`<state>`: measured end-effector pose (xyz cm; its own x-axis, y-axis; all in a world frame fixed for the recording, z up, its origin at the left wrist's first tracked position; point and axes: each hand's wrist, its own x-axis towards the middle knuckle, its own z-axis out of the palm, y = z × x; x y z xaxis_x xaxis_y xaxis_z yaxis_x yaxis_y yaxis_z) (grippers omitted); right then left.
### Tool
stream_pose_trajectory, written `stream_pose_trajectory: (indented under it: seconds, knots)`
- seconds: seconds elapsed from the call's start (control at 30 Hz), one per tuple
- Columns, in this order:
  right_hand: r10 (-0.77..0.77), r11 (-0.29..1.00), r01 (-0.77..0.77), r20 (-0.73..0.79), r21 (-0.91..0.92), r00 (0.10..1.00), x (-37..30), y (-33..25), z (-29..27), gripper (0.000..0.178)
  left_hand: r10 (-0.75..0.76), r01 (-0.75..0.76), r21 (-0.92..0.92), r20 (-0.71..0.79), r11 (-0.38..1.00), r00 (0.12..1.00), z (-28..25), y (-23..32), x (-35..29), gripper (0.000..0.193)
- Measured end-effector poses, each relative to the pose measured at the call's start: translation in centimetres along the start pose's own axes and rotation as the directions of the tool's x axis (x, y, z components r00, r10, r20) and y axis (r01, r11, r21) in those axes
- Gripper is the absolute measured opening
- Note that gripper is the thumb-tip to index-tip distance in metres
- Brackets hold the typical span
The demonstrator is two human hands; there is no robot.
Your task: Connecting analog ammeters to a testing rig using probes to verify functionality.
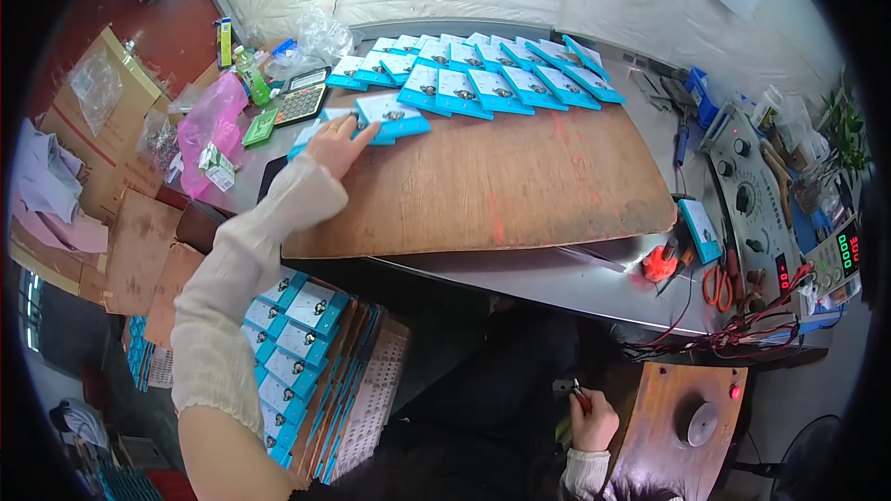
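Left hand (339, 144) fingers (364, 133) spread flat, resting on a blue-and-white carded pack (394, 117) at the near-left end of the rows. Pressing or sliding it, not pinching. Right hand (594, 422) is down low by the lap, clenched on a small red-handled tool (580, 397); can't make out the tool tip.

Pack sits on the wooden board (492, 186), just in front of the overlapped rows of same packs (492, 70) along the board's far edge. More of them stacked in a tray (297, 353) below the surface on the left.

Handling, my read: thin card with a small part under a blister. Light, fairly stiff, bends if gripped hard, slides easily on the wood. Best held by the card edges, thumb under and fingers on top, off the blister.

Room: the middle and near half of the board are open. Near edge of the board overhangs the grey surface (557, 278), so a pushed pack could go off. Left: calculator (300, 104), green bottle (251, 75), pink bag (209, 130) close by. Right: control unit (752, 195), orange scissors (716, 286), tangled wires (724, 339), well apart from the packs.
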<state>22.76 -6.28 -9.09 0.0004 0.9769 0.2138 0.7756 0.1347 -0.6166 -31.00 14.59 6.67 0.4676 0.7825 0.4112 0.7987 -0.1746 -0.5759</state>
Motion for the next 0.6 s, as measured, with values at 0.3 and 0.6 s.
stream_pose_trajectory:
  seconds: [0.3,0.6]
  knots:
    - [-0.056,0.998,0.057,-0.022,0.010,0.998,1.4,0.1,0.6,0.016,-0.098,0.073,-0.250,-0.088,0.966,0.991,-11.7,12.4,1.5,0.052]
    - [-0.019,1.000,0.020,-0.045,0.021,0.999,0.6,-2.7,-1.4,0.016,-0.778,0.393,-0.806,-0.127,0.443,0.616,-6.8,11.8,1.7,0.057]
